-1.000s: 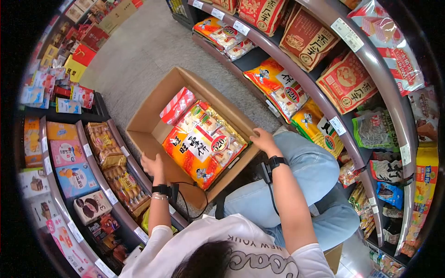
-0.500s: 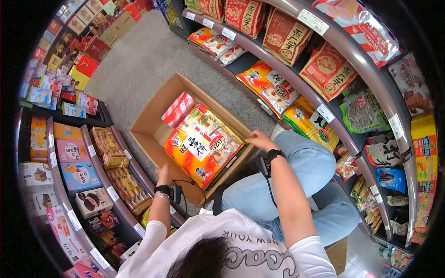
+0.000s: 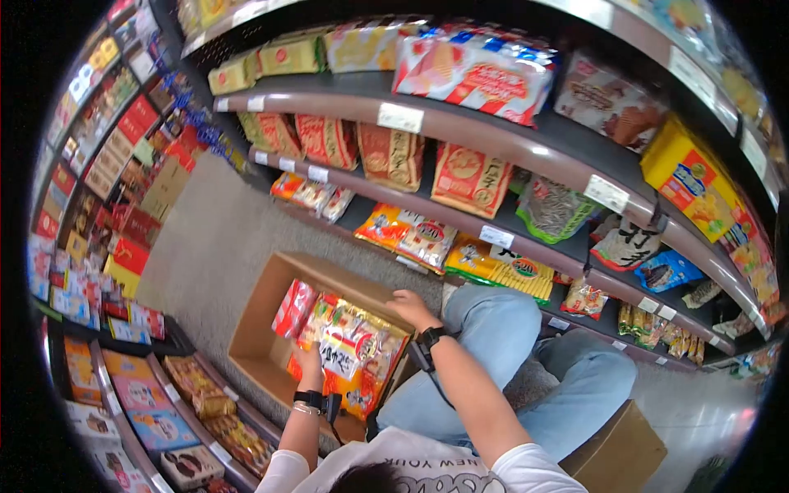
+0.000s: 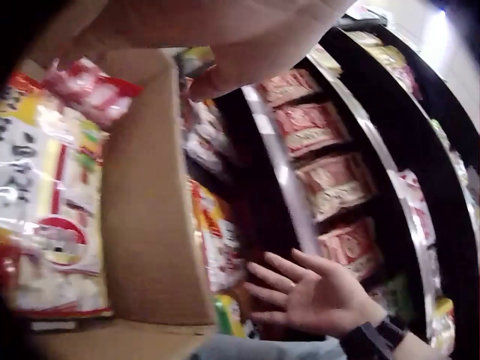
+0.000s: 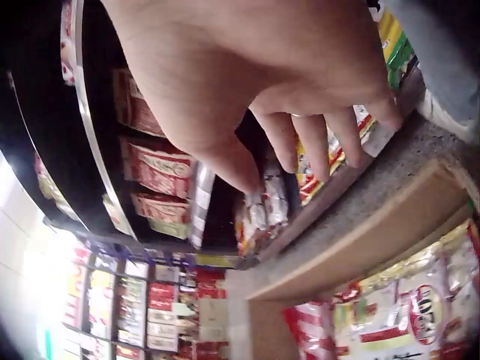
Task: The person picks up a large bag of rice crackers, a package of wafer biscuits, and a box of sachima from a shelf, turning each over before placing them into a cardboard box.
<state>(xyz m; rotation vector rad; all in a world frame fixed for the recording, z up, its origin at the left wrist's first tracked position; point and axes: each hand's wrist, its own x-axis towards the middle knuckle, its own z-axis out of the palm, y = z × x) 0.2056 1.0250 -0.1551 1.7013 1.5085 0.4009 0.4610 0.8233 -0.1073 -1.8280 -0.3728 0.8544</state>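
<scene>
An open cardboard box (image 3: pixel 246 329) sits on the floor in front of the person's knees. Inside lies a large orange and white bag of rice crackers (image 3: pixel 349 353), with a smaller red and white packet (image 3: pixel 293 308) beside its far end. My left hand (image 3: pixel 308 366) is over the box's left part, at the edge of the cracker bag in the head view, its grasp empty. My right hand (image 3: pixel 413 310) hovers by the box's right rim with fingers extended and spread; the right wrist view shows nothing in that hand (image 5: pixel 262 82).
Shelves of snacks curve along the right, with more cracker bags (image 3: pixel 407 234) on the lowest level and red packs (image 3: pixel 470 179) above. Another low shelf (image 3: pixel 185 419) stands close on the left. A second cardboard box (image 3: pixel 620 444) is behind the knees.
The head view has swung toward the right shelves. My left hand has moved from the box's left side in over the cracker bag, and my right hand has come off the right rim.
</scene>
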